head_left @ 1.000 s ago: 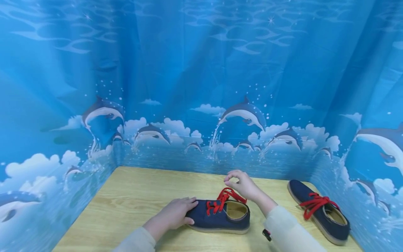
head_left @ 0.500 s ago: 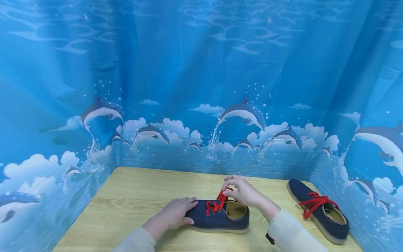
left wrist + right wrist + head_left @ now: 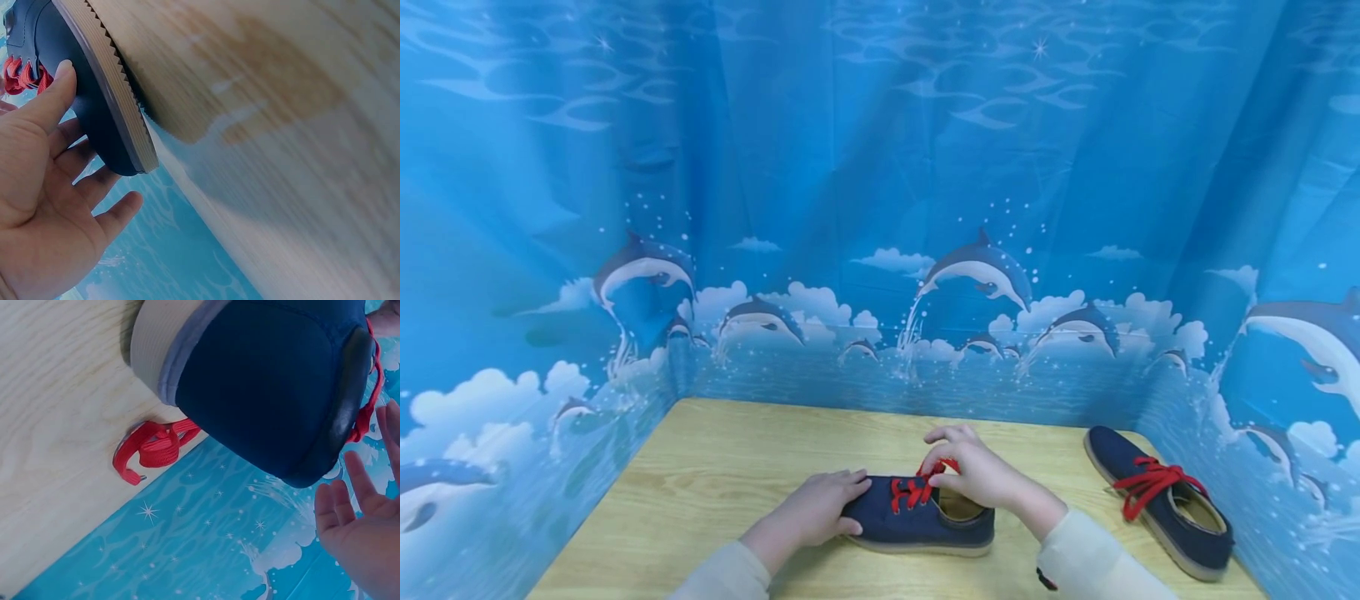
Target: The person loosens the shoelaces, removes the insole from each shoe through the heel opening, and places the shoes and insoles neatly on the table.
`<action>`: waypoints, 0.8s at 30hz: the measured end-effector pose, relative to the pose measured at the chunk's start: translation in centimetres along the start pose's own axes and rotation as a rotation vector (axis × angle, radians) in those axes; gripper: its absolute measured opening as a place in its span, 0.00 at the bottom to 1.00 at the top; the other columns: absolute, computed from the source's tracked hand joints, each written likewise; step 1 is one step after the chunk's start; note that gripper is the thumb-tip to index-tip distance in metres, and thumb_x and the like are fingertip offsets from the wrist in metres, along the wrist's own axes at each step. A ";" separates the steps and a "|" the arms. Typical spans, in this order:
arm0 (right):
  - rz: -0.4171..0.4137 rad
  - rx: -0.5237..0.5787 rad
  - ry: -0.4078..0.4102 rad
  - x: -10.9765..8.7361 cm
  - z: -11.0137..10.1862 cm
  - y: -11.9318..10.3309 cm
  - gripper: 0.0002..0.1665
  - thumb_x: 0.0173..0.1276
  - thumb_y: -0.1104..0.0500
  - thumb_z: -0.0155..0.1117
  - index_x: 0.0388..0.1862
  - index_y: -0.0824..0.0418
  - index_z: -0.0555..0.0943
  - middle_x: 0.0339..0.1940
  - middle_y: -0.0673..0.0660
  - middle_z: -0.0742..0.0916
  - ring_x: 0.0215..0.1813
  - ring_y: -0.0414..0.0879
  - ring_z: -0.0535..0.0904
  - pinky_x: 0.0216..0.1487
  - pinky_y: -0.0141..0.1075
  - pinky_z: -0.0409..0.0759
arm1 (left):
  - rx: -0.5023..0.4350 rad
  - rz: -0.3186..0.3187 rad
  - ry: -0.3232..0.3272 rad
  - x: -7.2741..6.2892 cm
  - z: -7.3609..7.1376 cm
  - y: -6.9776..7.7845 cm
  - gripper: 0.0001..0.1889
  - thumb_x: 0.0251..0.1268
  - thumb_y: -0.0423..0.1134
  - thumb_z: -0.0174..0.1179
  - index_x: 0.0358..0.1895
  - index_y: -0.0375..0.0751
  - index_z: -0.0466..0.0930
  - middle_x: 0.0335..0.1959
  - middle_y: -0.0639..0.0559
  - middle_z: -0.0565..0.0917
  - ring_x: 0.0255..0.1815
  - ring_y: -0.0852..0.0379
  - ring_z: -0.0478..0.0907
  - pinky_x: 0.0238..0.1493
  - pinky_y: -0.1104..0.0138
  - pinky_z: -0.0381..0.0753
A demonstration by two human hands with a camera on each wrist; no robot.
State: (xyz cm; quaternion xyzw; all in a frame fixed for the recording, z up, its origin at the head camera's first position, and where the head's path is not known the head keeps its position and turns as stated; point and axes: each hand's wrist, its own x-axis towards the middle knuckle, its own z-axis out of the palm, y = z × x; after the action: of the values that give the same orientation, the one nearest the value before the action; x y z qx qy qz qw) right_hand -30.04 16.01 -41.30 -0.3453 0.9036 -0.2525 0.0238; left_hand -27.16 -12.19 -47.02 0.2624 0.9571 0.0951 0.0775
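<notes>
A navy shoe point(image 3: 925, 527) with a light sole stands on the wooden table, toe to the left. My left hand point(image 3: 817, 505) grips its toe. In the left wrist view, the thumb point(image 3: 57, 94) lies along one side of the shoe and the fingers go round the other. My right hand point(image 3: 983, 473) is over the shoe's opening, thumb and index finger apart beside the red laces point(image 3: 912, 493). The right wrist view shows its fingers near a hanging red lace point(image 3: 364, 419); whether they touch it is unclear. A lace end point(image 3: 156, 449) trails on the table.
Toward the table's right edge lies a matching navy shoe point(image 3: 1206, 542) with its red lace point(image 3: 1153, 482) tied in a bow. A blue dolphin-print curtain point(image 3: 880, 208) hangs behind the wooden table point(image 3: 722, 450) and along both its sides.
My right hand has come down from above the shoe to its laces, and the upright red loops now sit lower, partly behind the fingers. The left hand stays on the toe.
</notes>
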 end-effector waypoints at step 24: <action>-0.146 -0.196 -0.089 0.0 0.4 -0.2 0.12 0.69 0.58 0.69 0.29 0.41 0.78 0.69 0.50 0.75 0.72 0.54 0.63 0.68 0.62 0.64 | 0.015 0.001 0.004 0.1 0.1 0.0 0.37 0.63 0.59 0.65 0.74 0.51 0.70 0.74 0.53 0.69 0.73 0.47 0.67 0.70 0.50 0.68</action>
State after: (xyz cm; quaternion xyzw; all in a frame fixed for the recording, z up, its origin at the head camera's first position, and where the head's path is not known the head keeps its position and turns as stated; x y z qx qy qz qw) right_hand -29.87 15.68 -41.52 -0.4215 0.8945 -0.1483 0.0116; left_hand -27.22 -12.15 -47.13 0.2633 0.9578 0.0886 0.0736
